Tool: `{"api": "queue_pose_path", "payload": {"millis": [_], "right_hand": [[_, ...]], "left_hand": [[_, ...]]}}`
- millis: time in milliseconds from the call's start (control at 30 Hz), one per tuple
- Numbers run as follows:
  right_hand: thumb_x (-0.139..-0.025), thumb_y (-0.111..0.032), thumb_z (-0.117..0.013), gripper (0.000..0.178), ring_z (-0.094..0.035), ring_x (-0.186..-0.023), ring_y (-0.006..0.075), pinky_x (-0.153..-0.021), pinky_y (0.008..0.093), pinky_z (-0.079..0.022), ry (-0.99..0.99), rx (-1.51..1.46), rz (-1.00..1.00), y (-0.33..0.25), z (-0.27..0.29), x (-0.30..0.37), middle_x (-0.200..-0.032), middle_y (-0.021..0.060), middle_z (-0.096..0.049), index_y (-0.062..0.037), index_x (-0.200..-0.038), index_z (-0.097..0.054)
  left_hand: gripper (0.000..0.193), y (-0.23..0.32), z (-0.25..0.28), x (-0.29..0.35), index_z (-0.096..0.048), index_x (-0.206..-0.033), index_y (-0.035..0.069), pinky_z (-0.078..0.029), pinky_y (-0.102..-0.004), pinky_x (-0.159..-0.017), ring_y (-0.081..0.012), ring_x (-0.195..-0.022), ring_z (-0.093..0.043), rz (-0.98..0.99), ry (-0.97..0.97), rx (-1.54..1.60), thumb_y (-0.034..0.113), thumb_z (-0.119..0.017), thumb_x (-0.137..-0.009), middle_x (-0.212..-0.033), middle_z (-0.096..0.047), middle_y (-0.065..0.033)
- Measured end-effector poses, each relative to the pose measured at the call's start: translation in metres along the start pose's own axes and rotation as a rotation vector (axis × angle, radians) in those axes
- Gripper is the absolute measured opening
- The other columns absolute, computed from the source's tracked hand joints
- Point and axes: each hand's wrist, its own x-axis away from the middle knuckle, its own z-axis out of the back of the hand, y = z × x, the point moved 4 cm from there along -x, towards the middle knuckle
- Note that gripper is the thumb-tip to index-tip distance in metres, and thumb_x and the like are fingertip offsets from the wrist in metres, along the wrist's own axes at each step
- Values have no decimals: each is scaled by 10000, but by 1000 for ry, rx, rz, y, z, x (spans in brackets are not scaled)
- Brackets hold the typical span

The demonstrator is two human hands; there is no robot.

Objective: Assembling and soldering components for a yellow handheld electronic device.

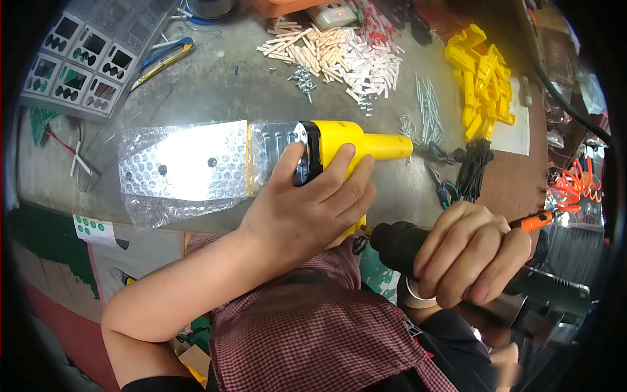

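Observation:
My left hand [297, 212] is wrapped over a yellow plastic housing [336, 132] with a black edge piece, fingers spread along it and pressing it down at the table's near edge. From the housing's left side extends a flat panel in bubble wrap [186, 160], banded with a yellow strip. A narrow yellow handle [388, 145] points right. Gripped in my right hand [471, 255] is a dark power screwdriver [398, 245], its bit aimed left at a yellow part low on the housing. Whether the bit touches a screw I cannot tell.
Several small cream and white sticks [333, 55] lie heaped at the back, beside loose screws [305, 83]. Long screws [428, 108], yellow plastic parts [483, 78], black cords [475, 166] and pliers [444, 189] occupy the right. A tray of labelled plates [85, 55] and a cutter knife [163, 62] lie left.

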Motion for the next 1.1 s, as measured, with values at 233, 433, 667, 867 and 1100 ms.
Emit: {"api": "queue_pose_path", "payload": {"millis": [233, 433, 667, 867, 1100], "right_hand": [[-759, -355, -801, 426, -630, -591, 256, -563, 330, -523, 139, -53, 89, 5, -2, 3, -723, 117, -641, -11, -923, -612], [-790, -269, -753, 387, -607, -668, 235, -647, 345, -500, 286, -132, 95, -42, 25, 19, -818, 91, -617, -47, -1065, -595], [-863, -294, -599, 410, -448, -741, 151, -813, 346, -394, 1092, -483, 290, 6, 77, 104, -807, 30, -424, -15, -1126, -455], [-885, -403, -524, 401, -458, -713, 152, -787, 356, -418, 1512, -482, 304, 44, 84, 148, -750, 18, -443, -50, -1072, -491], [-880, -420, -506, 372, -475, -678, 143, -772, 347, -421, 1556, -518, 263, 58, 79, 139, -724, 1, -463, -71, -1007, -519]], "left_hand": [[434, 4, 2, -1, -580, -1126, 240, -306, -510, -981, -163, -1261, -444, -10, 40, -29, 429, -649, -741, -1344, -529, 49], [550, 37, 18, 13, -583, -1211, 238, -328, -520, -965, -212, -1283, -429, -123, -110, 43, 522, -645, -745, -1354, -525, 13], [749, -24, 53, -8, -533, -1263, -6, -417, -424, -934, -351, -1116, -565, 252, -263, 471, 470, -721, -716, -1240, -584, -173], [680, -27, 32, -23, -592, -1187, 36, -416, -387, -869, -298, -1027, -597, 177, -442, 471, 448, -761, -672, -1136, -639, -114], [623, -29, 33, -24, -658, -1073, 34, -456, -372, -800, -290, -917, -626, 222, -329, 501, 426, -810, -613, -1008, -683, -102]]}}
